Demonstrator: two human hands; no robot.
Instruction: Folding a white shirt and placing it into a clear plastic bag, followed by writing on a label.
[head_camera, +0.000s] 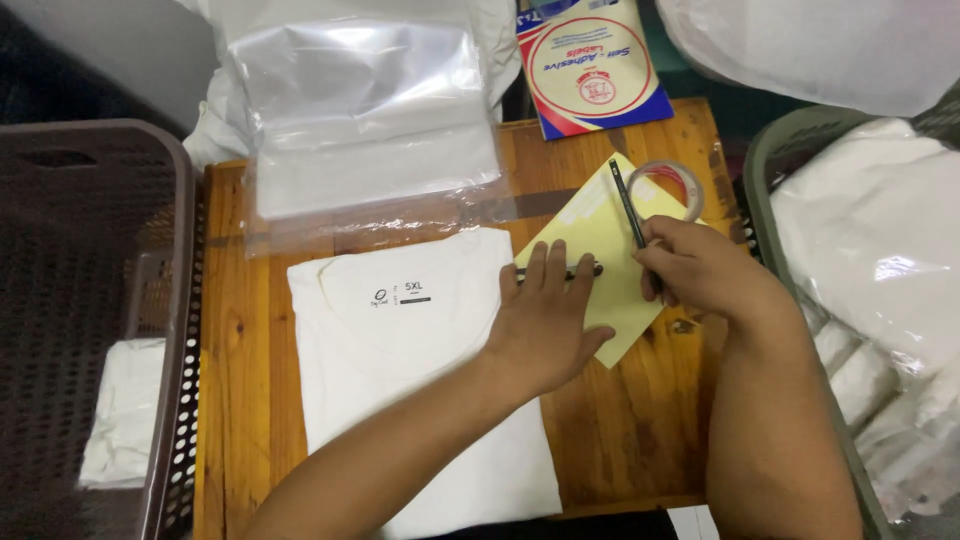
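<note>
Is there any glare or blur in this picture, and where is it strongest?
Head view: strong glare on the clear plastic bags; the white shirt is nearly washed out, with few visible folds; the right hand and black pen look slightly soft; the wooden table stays clear.

A flat blue, white and red packet of labels (590, 65) lies at the far edge of the wooden table (620, 440), a stack of clear plastic bags (365, 120) to its left and a pale yellow label sheet (590, 235) just nearer.
</note>
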